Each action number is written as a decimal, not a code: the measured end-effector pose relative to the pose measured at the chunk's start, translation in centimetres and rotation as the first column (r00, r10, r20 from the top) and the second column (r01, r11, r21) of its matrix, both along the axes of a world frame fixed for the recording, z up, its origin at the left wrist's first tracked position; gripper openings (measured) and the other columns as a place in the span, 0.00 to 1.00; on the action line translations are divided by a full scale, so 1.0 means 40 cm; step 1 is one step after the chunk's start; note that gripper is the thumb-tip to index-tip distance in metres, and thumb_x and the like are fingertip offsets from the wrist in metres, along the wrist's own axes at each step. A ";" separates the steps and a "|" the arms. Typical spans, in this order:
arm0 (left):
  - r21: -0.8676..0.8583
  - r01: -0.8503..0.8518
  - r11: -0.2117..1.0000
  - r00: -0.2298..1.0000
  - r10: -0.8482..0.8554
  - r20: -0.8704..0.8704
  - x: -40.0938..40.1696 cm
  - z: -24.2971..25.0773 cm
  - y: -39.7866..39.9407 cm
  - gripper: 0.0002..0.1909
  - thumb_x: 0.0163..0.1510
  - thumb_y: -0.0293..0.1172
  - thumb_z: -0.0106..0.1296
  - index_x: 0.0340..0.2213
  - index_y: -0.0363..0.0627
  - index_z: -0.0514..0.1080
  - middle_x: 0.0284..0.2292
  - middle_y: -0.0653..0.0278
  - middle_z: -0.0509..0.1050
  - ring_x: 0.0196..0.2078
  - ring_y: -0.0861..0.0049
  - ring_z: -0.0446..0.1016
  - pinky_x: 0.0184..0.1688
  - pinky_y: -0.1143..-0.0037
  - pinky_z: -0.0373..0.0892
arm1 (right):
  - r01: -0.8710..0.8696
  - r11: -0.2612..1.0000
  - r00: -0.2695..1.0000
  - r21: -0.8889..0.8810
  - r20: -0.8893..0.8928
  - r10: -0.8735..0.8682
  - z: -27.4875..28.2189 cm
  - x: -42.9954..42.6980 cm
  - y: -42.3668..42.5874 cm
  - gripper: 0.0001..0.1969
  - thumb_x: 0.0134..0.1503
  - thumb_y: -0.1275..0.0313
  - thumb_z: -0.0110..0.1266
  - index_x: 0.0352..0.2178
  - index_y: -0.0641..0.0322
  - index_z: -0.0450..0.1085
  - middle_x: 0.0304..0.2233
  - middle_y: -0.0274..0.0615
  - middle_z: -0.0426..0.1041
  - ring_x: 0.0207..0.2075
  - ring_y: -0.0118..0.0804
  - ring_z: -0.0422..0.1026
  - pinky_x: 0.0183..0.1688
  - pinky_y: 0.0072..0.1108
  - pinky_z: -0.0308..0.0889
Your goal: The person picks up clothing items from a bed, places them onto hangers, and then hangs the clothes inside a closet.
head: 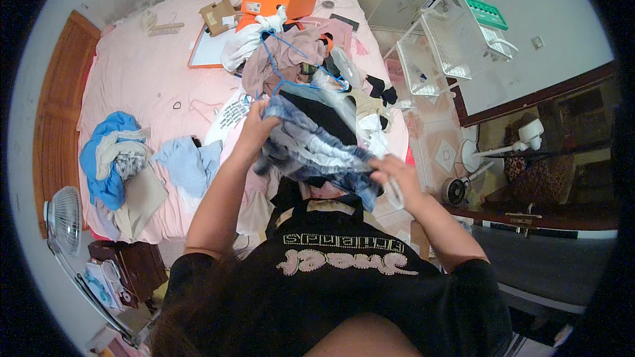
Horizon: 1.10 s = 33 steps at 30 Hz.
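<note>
Stretched between my two hands is a blue and white garment (317, 146) with a gathered waistband, blurred in places. My left hand (258, 124) grips its upper left end, thumb over the cloth. At the other end, my right hand (399, 178) has hold of the waistband, and a pale loop (395, 194) hangs by its wrist. Just beyond the garment, a blue wire hanger (282, 79) lies on a heap of clothes with a mauve garment (297, 47). Black cloth (322, 114) shows right behind the held garment.
The pink-sheeted bed (134, 79) bears a blue garment pile (106, 158), light blue clothing (188, 163), an orange box (278, 2) and a cardboard box (219, 16). A fan (64, 220) stands at left. Right of the bed are a white rack (431, 49) and another fan (454, 191).
</note>
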<state>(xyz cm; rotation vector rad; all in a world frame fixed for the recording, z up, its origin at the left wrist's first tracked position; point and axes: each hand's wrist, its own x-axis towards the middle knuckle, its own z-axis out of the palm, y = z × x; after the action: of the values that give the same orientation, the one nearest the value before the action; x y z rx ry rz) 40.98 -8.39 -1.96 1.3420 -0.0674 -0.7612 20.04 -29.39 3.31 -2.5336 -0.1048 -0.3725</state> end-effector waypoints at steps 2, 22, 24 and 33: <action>0.155 -0.009 0.988 0.902 -0.059 0.428 0.019 0.062 -0.009 0.17 0.37 0.28 0.46 0.32 0.39 0.57 0.30 0.60 0.64 0.33 0.79 0.63 0.35 0.82 0.59 | 0.218 0.883 0.975 0.416 -0.066 -0.210 0.073 0.017 0.008 0.15 0.45 0.67 0.45 0.36 0.59 0.60 0.21 0.40 0.66 0.11 0.24 0.59 0.12 0.14 0.53; 0.097 -0.096 0.991 0.825 0.024 0.564 0.053 0.275 -0.020 0.19 0.37 0.24 0.47 0.35 0.40 0.58 0.27 0.66 0.63 0.28 0.83 0.62 0.31 0.85 0.58 | 0.296 0.358 0.911 0.885 -0.375 0.174 0.186 0.112 0.051 0.18 0.49 0.72 0.39 0.44 0.63 0.54 0.10 0.36 0.61 0.06 0.16 0.49 0.09 0.09 0.44; 0.055 -0.089 0.995 0.813 0.041 0.581 0.054 0.257 -0.022 0.20 0.37 0.23 0.47 0.36 0.40 0.57 0.27 0.65 0.63 0.29 0.83 0.62 0.32 0.84 0.59 | 0.299 0.386 0.903 0.873 -0.390 0.182 0.197 0.116 0.063 0.18 0.49 0.72 0.39 0.43 0.64 0.54 0.10 0.34 0.60 0.08 0.16 0.50 0.10 0.08 0.44; 0.038 -0.561 0.827 -0.011 -0.053 0.999 -0.036 0.204 -0.064 0.24 0.34 0.22 0.45 0.38 0.43 0.57 0.42 0.50 0.54 0.46 0.55 0.52 0.46 0.60 0.49 | 0.182 0.348 0.983 0.919 -0.170 -0.064 0.186 0.116 0.061 0.16 0.48 0.72 0.40 0.39 0.67 0.58 0.09 0.30 0.57 0.09 0.16 0.51 0.10 0.08 0.43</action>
<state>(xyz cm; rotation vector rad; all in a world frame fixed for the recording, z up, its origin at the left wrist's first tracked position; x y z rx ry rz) 39.53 -10.97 6.21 2.0526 -0.8102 0.8036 24.69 -26.93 10.75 -1.3604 0.2887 -0.2357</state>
